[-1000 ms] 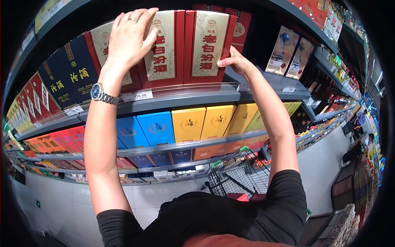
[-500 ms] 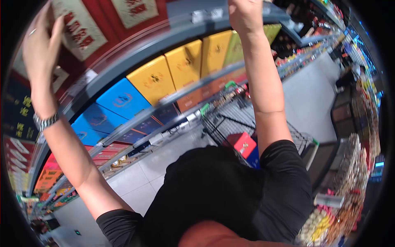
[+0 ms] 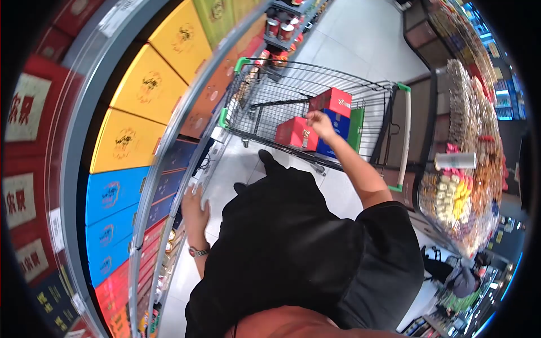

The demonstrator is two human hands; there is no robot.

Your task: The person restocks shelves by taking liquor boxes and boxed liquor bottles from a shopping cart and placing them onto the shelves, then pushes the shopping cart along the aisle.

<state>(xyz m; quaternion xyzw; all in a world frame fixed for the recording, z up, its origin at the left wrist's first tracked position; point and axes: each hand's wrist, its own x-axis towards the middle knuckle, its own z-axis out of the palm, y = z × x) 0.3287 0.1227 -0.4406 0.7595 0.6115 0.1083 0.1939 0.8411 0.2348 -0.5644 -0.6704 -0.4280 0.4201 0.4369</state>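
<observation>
- Reaching into the shopping cart [image 3: 394,121], the right hand [image 3: 319,123] is a little above the middle of the frame, with fingers bent down on the top edge of a red box [image 3: 293,134]; they seem to close on it, but how firm the hold is cannot be told.
- This red box is a flat cardboard carton with sharp corners, a smooth printed surface and a small gold mark on its front face. It stands inside the cart basket, just beside the blue box [image 3: 338,127].
- In the cart I count four cartons: two red ones, one blue and one green box [image 3: 356,128]. The second red box [image 3: 332,101] rests on top of the blue one, tilted a little.
- The cart is made of thin dark metal wire in a grid, with green plastic corners and a grey handle bar.
- The left hand [image 3: 194,211], in the lower left of the middle part, lies open and flat against the edge of a low shelf [image 3: 169,186] and holds nothing. A metal watch [image 3: 198,252] is on its wrist.
- Along the left side of the frame, the shelves carry rows of glossy boxes: three yellow boxes [image 3: 127,141] are clearly seen, and two blue boxes [image 3: 110,194] below them.
- The floor [image 3: 360,34] has pale smooth tiles.
</observation>
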